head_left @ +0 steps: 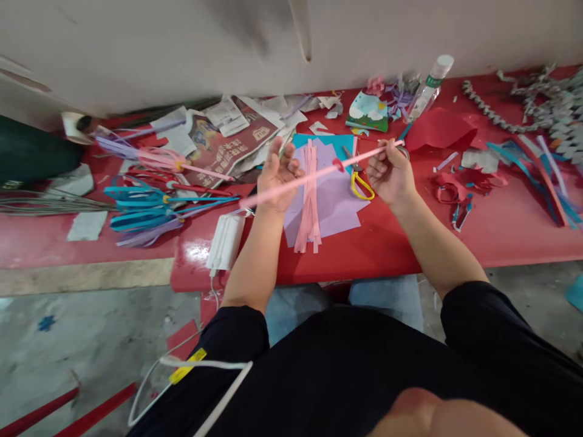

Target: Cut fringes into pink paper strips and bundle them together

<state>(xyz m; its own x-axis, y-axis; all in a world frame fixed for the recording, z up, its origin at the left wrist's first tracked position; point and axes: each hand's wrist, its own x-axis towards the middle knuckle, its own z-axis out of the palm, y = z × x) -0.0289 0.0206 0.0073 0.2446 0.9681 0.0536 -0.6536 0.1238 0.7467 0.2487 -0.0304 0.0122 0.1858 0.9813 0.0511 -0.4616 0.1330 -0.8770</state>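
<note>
My right hand [392, 173] pinches one end of a long, thin pink paper-wrapped stick [314, 176], which slants down to the left in front of me. A small red band [337, 164] sits around its middle. My left hand [279, 176] is palm up with its fingers apart, and the stick crosses over its palm; whether they touch is unclear. Below the stick lies a bunch of pink paper strips [310, 212] on purple paper sheets [339, 209], with blue paper [299, 141] under them. Yellow-handled scissors [363, 187] rest near my right hand.
Finished-looking blue paper loops on a stick [136, 206] and a white power adapter [226, 241] are at the left. A clear bottle [426, 94] stands at the back right. Newspaper [228, 142], red scraps [450, 188] and coloured strips [542, 176] cover other parts of the red table [387, 243].
</note>
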